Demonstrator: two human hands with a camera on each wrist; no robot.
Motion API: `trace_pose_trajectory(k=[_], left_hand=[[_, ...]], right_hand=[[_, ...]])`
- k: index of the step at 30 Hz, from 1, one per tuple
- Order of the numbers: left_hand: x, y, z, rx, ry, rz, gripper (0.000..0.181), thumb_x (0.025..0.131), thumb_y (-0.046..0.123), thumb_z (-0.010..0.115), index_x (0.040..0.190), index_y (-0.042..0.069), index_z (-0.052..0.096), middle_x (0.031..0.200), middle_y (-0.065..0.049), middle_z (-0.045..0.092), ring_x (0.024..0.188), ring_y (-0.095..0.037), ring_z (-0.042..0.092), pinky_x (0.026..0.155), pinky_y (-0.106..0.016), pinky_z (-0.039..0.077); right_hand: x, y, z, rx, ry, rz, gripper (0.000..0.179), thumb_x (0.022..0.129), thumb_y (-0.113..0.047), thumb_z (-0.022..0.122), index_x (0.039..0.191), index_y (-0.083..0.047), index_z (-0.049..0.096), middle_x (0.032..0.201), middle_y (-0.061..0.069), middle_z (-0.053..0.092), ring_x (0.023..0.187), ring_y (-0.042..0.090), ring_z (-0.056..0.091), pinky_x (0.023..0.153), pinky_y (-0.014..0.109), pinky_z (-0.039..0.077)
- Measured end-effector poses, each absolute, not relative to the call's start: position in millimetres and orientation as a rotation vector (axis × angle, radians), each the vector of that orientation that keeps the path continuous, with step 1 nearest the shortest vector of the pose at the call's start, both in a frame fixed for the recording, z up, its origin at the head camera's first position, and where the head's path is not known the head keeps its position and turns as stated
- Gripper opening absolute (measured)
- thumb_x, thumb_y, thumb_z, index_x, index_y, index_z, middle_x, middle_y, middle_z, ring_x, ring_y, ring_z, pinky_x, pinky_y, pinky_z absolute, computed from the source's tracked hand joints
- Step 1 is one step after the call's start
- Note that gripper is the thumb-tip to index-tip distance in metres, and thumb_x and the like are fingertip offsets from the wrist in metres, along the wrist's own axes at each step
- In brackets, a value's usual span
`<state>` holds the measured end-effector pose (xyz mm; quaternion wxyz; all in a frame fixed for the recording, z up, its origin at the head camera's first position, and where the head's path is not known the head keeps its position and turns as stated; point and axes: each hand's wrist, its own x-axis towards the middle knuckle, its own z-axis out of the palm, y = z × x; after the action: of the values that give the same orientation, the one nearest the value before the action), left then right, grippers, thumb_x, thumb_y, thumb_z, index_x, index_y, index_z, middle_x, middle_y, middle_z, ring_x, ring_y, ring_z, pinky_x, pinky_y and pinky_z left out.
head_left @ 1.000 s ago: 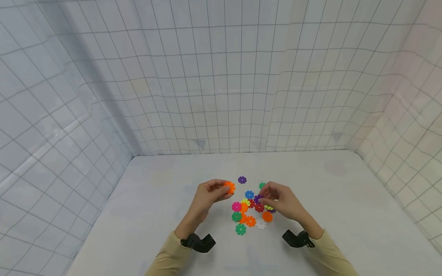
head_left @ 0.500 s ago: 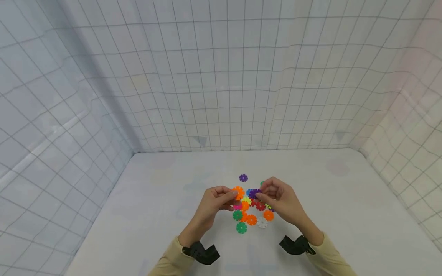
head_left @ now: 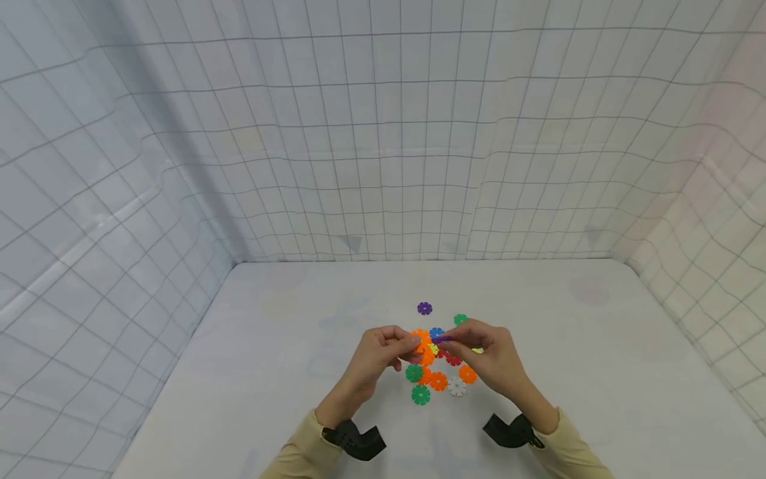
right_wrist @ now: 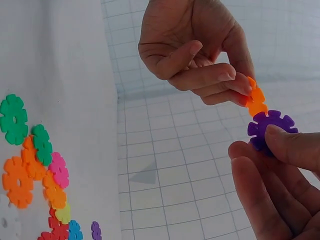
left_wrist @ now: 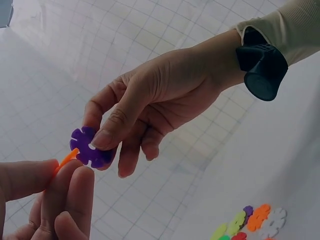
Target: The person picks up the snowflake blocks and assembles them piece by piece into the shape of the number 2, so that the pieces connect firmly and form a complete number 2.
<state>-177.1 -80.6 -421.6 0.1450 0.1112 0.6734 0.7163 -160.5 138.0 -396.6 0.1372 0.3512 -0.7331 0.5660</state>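
The left hand [head_left: 372,359] pinches an orange flower disc [right_wrist: 256,102] between its thumb and fingers, and the right hand [head_left: 495,354] pinches a purple flower disc [right_wrist: 258,131] the same way. The two discs are up in the air, between the hands, and their edges meet — I can't tell how deep one goes into the other. The orange one is turned sideways to the purple one. Below the hands, more discs lie in a loose heap on the white surface [head_left: 269,366]. A blue disc [head_left: 436,332] is at the far side of the heap, with a red disc [head_left: 454,360] nearer. A white disc [head_left: 457,386] is at the near side, next to a flat orange disc [head_left: 439,381]. A green disc [head_left: 421,394] is nearest to the person. Past the heap, a small purple disc [head_left: 424,308] sits by itself. Each wrist wears a black band, with tan sleeves behind.
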Motion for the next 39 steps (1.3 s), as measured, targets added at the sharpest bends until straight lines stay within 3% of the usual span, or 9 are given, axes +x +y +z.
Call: trace_pose_trajectory(k=[13, 23, 26, 29, 33, 39], left_hand=[[-173, -80, -417, 0.405, 1.985, 2.043, 0.024, 0.088, 0.015, 0.068, 0.09, -0.009, 0.066, 0.076, -0.011, 0.07, 0.066, -0.019, 0.068, 0.052, -0.02, 0.04], [-164, -73, -414, 0.374, 2.035, 2.158, 0.024, 0.089, 0.013, 0.067, 0.091, -0.011, 0.065, 0.083, -0.027, 0.066, 0.062, -0.016, 0.065, 0.051, -0.02, 0.041], [-164, -74, -415, 0.376, 2.019, 2.165, 0.024, 0.089, 0.012, 0.067, 0.091, -0.011, 0.064, 0.083, -0.029, 0.065, 0.061, -0.016, 0.064, 0.052, -0.02, 0.041], [-165, -75, -415, 0.383, 2.019, 2.146, 0.023, 0.089, 0.012, 0.067, 0.09, -0.011, 0.064, 0.079, -0.024, 0.067, 0.061, -0.016, 0.064, 0.051, -0.02, 0.04], [-167, -75, -417, 0.376, 2.016, 2.117, 0.023, 0.088, 0.012, 0.068, 0.089, -0.011, 0.064, 0.074, -0.013, 0.068, 0.059, -0.015, 0.063, 0.051, -0.02, 0.038], [-172, -75, -422, 0.379, 2.009, 2.085, 0.024, 0.09, 0.013, 0.066, 0.09, -0.011, 0.063, 0.076, -0.016, 0.068, 0.059, -0.013, 0.061, 0.051, -0.019, 0.037]], right_hand=[[-161, 140, -401, 1.135, -2.054, 1.484, 0.027, 0.069, 0.024, 0.069, 0.086, 0.004, 0.067, 0.08, 0.015, 0.069, 0.062, 0.011, 0.065, 0.057, 0.025, 0.054], [-169, 139, -423, 1.206, -1.924, 1.386, 0.031, 0.071, 0.023, 0.068, 0.093, 0.001, 0.069, 0.083, 0.012, 0.069, 0.069, 0.02, 0.067, 0.061, 0.023, 0.054], [-168, 138, -423, 1.218, -1.914, 1.357, 0.021, 0.079, 0.015, 0.068, 0.094, 0.0, 0.069, 0.083, 0.01, 0.069, 0.069, 0.02, 0.067, 0.062, 0.022, 0.053], [-169, 136, -423, 1.251, -1.904, 1.309, 0.008, 0.088, 0.001, 0.064, 0.094, 0.001, 0.069, 0.083, 0.01, 0.07, 0.07, 0.02, 0.067, 0.063, 0.022, 0.053], [-170, 135, -423, 1.271, -1.907, 1.235, 0.015, 0.094, -0.011, 0.059, 0.095, 0.0, 0.069, 0.082, 0.009, 0.07, 0.069, 0.018, 0.067, 0.063, 0.02, 0.052], [-173, 139, -424, 1.238, -1.986, 1.232, 0.018, 0.094, -0.016, 0.059, 0.095, -0.002, 0.069, 0.082, 0.005, 0.069, 0.065, 0.013, 0.063, 0.059, 0.017, 0.051]])
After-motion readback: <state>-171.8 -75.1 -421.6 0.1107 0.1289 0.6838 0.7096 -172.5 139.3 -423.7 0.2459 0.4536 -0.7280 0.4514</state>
